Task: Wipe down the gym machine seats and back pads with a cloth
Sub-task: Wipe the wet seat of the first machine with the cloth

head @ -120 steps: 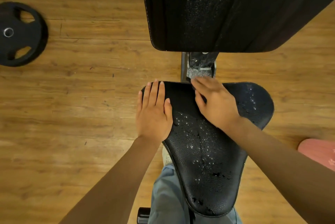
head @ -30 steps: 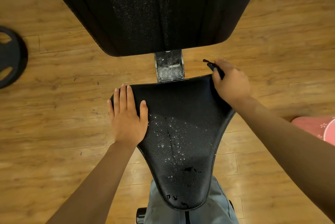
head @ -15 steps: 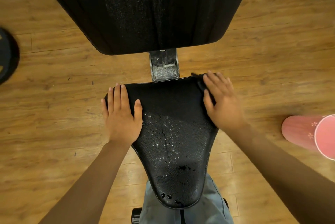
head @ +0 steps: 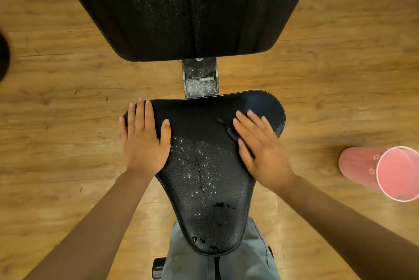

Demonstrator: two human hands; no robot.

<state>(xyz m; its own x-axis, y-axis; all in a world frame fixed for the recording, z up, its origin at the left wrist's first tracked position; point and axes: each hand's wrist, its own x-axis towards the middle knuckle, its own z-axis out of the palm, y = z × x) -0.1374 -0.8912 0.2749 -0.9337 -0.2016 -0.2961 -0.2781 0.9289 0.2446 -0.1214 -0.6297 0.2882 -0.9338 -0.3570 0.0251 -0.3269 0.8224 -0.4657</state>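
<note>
The black leather seat [head: 204, 189] narrows toward me, with white specks and small torn spots on its middle and near end. Above it hangs the black back pad [head: 181, 7], dusted with fine specks. My left hand [head: 145, 141] lies flat on the seat's left far corner, fingers straight. My right hand [head: 263, 152] presses flat on the seat's right side with spread fingers. A dark cloth [head: 230, 129] lies under it, and only a crumpled edge shows beside the index finger.
A grey metal bracket [head: 200, 80] joins seat and back pad. A pink bucket [head: 385, 173] lies on the wooden floor to the right. A black weight plate [head: 3, 57] pokes in at the left edge. My grey trousers [head: 249, 261] show beneath the seat.
My right hand with the cloth has slid from the seat's far right corner back toward me and inward. The left hand has stayed on the left corner.
</note>
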